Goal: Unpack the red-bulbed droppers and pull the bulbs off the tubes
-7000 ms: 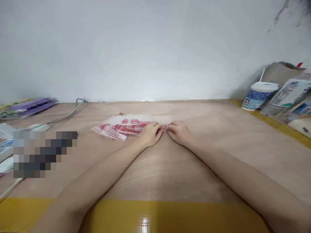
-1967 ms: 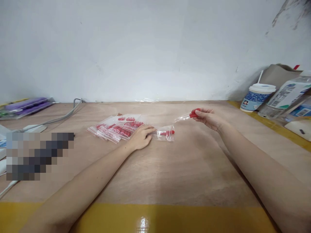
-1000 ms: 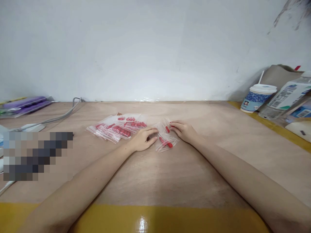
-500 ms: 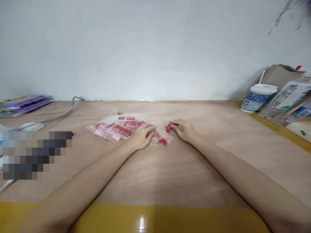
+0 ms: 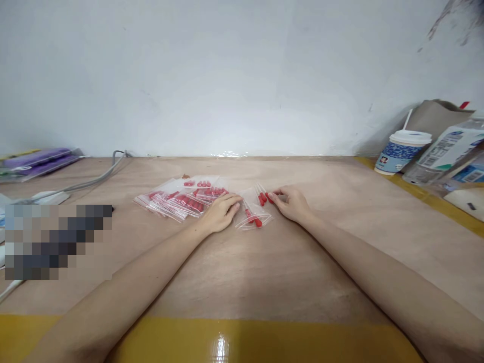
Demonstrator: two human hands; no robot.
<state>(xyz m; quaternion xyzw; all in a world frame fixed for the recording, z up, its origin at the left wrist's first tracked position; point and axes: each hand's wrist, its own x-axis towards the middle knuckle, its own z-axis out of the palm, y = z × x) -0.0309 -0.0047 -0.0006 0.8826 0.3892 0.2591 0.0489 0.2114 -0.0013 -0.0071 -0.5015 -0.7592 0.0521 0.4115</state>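
Note:
A clear zip bag (image 5: 247,201) lies flat on the table with red-bulbed droppers (image 5: 257,222) inside it. My left hand (image 5: 222,210) rests at the bag's left edge, thumb and fingers closed on it. To the right of the bag lie loose droppers with red bulbs (image 5: 262,198) and thin clear stems that point away from me. My right hand (image 5: 292,203) pinches the bulb of the rightmost dropper (image 5: 269,197); its fingers partly cover it. Left of my left hand, several filled zip bags (image 5: 177,200) with red bulbs showing overlap in a pile.
A grey cable (image 5: 100,177) runs along the left, near purple packets (image 5: 41,162). At the right stand a paper cup (image 5: 401,154) with a straw and a tilted plastic bottle (image 5: 440,156). Yellow tape (image 5: 181,338) covers the table's near edge; a white wall (image 5: 242,75) rises behind.
My right hand has shifted slightly right with a dropper at its fingertips, and the loose droppers now lie more spread apart. The bag has slid a little to the right.

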